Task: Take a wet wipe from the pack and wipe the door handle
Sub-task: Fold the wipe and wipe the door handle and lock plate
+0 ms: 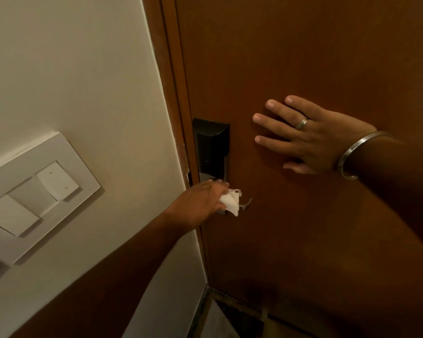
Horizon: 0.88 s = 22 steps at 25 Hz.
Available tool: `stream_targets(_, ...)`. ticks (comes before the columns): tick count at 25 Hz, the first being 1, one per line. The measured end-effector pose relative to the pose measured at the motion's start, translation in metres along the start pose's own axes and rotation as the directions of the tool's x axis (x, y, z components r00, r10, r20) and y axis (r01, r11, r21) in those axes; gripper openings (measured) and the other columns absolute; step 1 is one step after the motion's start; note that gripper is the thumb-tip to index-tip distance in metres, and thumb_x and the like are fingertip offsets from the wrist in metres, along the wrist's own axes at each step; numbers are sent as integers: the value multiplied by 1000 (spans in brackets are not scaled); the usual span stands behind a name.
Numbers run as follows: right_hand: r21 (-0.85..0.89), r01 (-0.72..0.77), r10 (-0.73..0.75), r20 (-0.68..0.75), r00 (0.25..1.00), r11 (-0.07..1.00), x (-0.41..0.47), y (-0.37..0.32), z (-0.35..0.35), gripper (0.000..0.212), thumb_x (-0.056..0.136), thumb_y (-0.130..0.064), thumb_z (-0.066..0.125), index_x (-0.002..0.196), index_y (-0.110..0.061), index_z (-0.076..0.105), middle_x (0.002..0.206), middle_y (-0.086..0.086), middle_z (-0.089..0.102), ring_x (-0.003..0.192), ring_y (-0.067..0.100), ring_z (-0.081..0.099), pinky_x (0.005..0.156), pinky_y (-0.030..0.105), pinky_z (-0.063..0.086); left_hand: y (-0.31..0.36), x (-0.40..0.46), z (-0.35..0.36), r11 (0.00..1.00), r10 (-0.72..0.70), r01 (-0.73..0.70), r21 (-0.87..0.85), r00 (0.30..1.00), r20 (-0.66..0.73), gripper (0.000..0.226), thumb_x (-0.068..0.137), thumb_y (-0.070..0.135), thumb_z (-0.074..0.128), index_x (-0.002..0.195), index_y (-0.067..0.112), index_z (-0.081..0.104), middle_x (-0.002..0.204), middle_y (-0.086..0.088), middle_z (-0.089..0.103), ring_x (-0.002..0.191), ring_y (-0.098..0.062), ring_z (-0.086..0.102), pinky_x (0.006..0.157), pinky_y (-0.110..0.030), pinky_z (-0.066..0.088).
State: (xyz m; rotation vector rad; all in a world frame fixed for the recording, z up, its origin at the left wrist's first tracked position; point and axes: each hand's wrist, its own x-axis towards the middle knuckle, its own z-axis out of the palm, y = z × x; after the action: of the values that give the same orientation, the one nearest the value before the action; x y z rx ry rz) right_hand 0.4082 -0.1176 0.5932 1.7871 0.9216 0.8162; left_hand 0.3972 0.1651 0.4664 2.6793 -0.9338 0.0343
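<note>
Right now, per item:
Left hand (200,200): closed round a white wet wipe (231,202), pressed onto the door handle (244,206); arm comes in from lower left.
Wet wipe: crumpled, bunched betw. fingers and handle, a flap hanging off the right side of the hand.
Door handle: silver lever, low on the lock plate; mostly hidden by hand + wipe, only the hooked right tip shows.
Lock plate (211,147): dark box on the door's left edge, just above the left hand; pale metal strip at its bottom.
Right hand (310,137): flat and spread, palm on the door (303,57), holding nothing; to the right of the lock, apart from it.
Ring (302,123): on a finger of right hand.
Bangle (352,154): silver, on right wrist.
Door: brown wood, fills right half of view; looks closed against frame (171,69).
Wall (71,69): cream, left of frame.
Switch panel (34,193): white, on wall at left, several rocker switches.
Wipe pack: can't see it.
Floor (217,323): a dim bit at bottom, detail unclear.
</note>
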Motion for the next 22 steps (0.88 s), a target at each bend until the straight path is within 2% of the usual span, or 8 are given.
stream_targets(2, -3, 0, 0, -2, 1000, 1000, -1, -1, 1, 81, 87, -63, 28, 154, -19, 16, 163, 21, 3, 149, 45, 2, 121, 56, -2, -8, -3, -4, 955, 158, -141, 262, 987, -42, 35, 87, 27, 66, 120, 16, 58, 132, -10, 56, 120, -25, 50, 102, -36, 35)
stream_targets(4, -4, -1, 1, -4, 1000, 1000, 0, -1, 2, 81, 87, -63, 27, 154, -19, 16, 163, 21, 3, 149, 45, 2, 121, 56, -2, -16, -6, -7, 888, 232, -186, 421, 971, -62, 30, 84, 28, 70, 112, 18, 64, 120, -10, 63, 109, -26, 56, 92, -40, 45)
stream_targets(6, -4, -4, 4, -6, 1000, 1000, 0, 0, 2, 81, 87, -63, 27, 154, -19, 17, 163, 21, 4, 149, 45, 2, 122, 56, -2, -24, -10, -9, 909, 178, -124, 398, 979, -100, 29, 85, 25, 68, 113, 18, 64, 115, -9, 64, 105, -27, 58, 86, -40, 49)
stream_targets(8, -5, -2, 2, 2, 1000, 1000, -1, -1, 2, 81, 87, -64, 26, 154, -19, 15, 164, 21, 2, 149, 45, 2, 122, 56, -2, -31, -10, -11, 906, 141, -92, 413, 986, -91, 34, 87, 23, 66, 121, 18, 60, 121, -11, 62, 110, -29, 56, 89, -42, 48)
stream_targets(12, -12, -7, 6, -8, 1000, 1000, 0, 0, 0, 81, 87, -63, 27, 154, -19, 18, 163, 21, 5, 149, 45, 6, 122, 56, 0, -25, -2, -14, 836, 224, -209, 507, 974, 33, 36, 87, 28, 67, 121, 19, 61, 124, -8, 62, 114, -25, 53, 96, -39, 43)
stream_targets(16, -25, -15, 15, -15, 1000, 1000, 0, -1, -1, 80, 87, -63, 27, 154, -19, 19, 163, 21, 8, 149, 45, 9, 122, 56, 3, 15, 7, 5, 821, 258, -258, 509, 963, 73, 30, 88, 29, 64, 115, 16, 62, 103, -7, 68, 95, -23, 60, 86, -38, 45)
stream_targets(19, -37, -12, 11, -9, 1000, 999, 0, -1, 0, 79, 88, -63, 25, 154, -19, 19, 163, 21, 7, 149, 45, 8, 122, 56, 4, 49, 21, 28, 850, 153, -147, 506, 988, 29, 32, 94, 39, 55, 102, 9, 64, 89, -8, 68, 77, -22, 60, 69, -33, 41)
stream_targets(22, -40, -9, 9, -1, 1000, 999, 0, 0, 0, 79, 88, -63, 24, 154, -19, 18, 163, 21, 6, 149, 45, 6, 122, 56, 4, 55, 25, 33, 864, 121, -67, 499, 990, -77, 36, 95, 45, 49, 93, 12, 65, 81, -6, 68, 73, -21, 60, 72, -34, 42)
